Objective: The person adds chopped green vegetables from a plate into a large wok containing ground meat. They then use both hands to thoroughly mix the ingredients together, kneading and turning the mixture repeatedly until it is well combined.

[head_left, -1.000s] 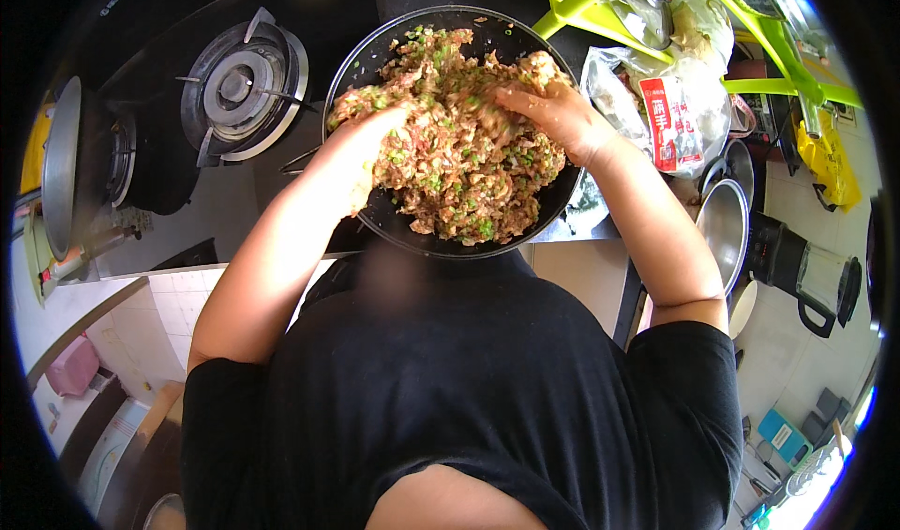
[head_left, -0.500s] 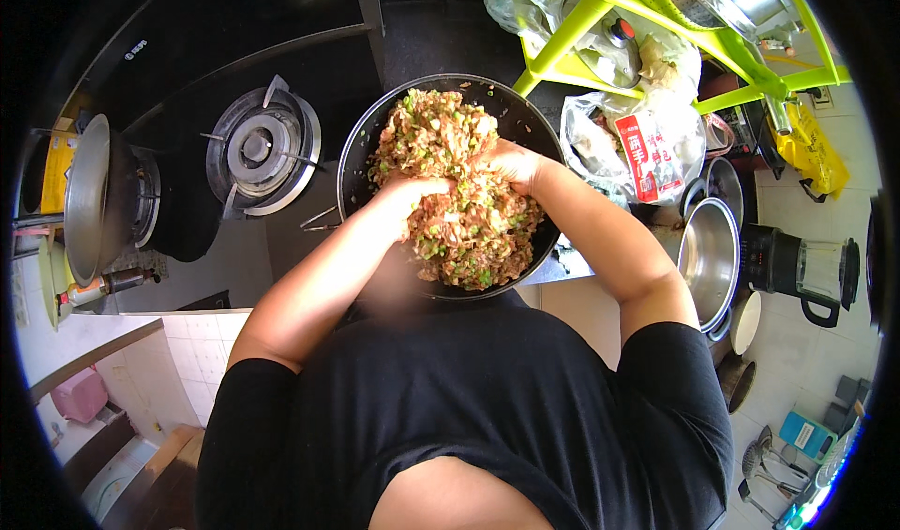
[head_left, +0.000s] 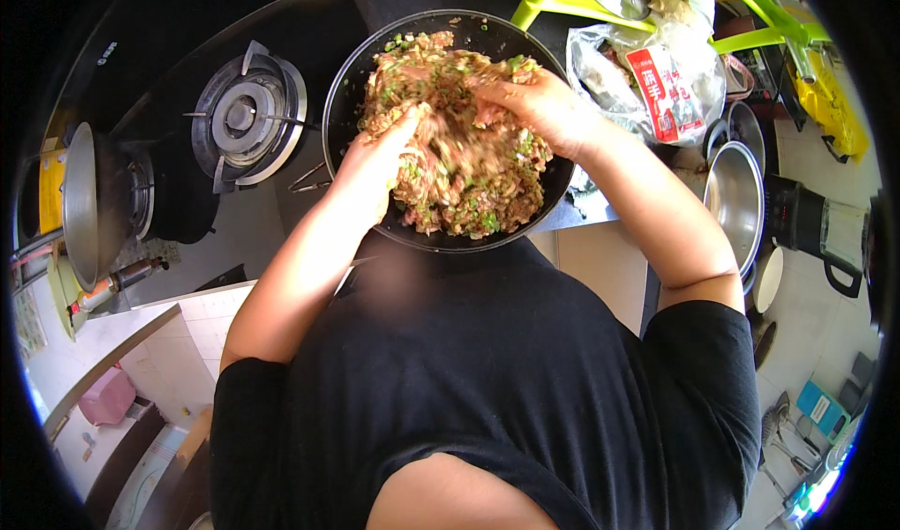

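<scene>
Nearest, the person's black shirt fills the lower middle, with a bare forearm rising on either side. Beyond it, close to the front edge of the counter, sits a round dark pan containing the mix – a loose, brownish mass flecked with green, blurred at its centre. The left hand enters from the pan's left side, thumb uppermost, with mix against its bent fingers; the right hand reaches in from the right, its thumb and fingers spread over the mix. Some fingertips are buried – whether either hand is closed on a clump cannot be told. Left of the pan lies a burner, and farther left a grey wok. To the right are a clear bag with a red label and, farther out, a steel pot and a blender. Behind the bag stands a green frame.
</scene>
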The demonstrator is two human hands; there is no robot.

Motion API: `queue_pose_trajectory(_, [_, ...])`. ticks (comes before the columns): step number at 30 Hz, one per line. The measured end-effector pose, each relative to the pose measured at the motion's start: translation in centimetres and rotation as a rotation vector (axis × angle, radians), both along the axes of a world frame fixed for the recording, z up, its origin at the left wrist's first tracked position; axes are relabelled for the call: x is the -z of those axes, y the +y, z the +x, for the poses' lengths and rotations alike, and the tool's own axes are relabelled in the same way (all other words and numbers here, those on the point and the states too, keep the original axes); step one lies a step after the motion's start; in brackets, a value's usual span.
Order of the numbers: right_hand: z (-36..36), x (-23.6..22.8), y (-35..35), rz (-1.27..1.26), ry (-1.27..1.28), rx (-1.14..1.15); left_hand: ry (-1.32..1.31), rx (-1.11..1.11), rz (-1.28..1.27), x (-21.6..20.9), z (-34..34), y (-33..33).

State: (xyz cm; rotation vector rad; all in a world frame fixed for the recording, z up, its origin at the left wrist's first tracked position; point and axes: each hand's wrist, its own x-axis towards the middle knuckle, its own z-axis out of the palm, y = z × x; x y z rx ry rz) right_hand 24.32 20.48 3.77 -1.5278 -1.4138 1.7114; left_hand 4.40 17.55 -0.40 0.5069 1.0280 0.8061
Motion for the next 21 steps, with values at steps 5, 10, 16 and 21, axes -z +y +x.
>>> queue_pose_trajectory(5, [1.9,1.8,-1.8,0.012,0.096,0.093,-0.058,0.06,-0.006,0.1,-0.3,-1.0])
queue_pose_trajectory(10, [1.2,9.1,-1.8,-0.194,0.39,0.389,-0.314,0.038,-0.362,3.9,0.1,0.0])
queue_pose_trajectory(16, [0.9,11.8,0.8,-0.46,0.763,0.089,-0.314,0.125,-0.4,5.8,2.3,2.6])
queue_pose_trajectory(21, [1.5,9.0,1.5,-0.206,0.496,-0.068,0.015,0.126,-0.278,3.3,2.3,1.9])
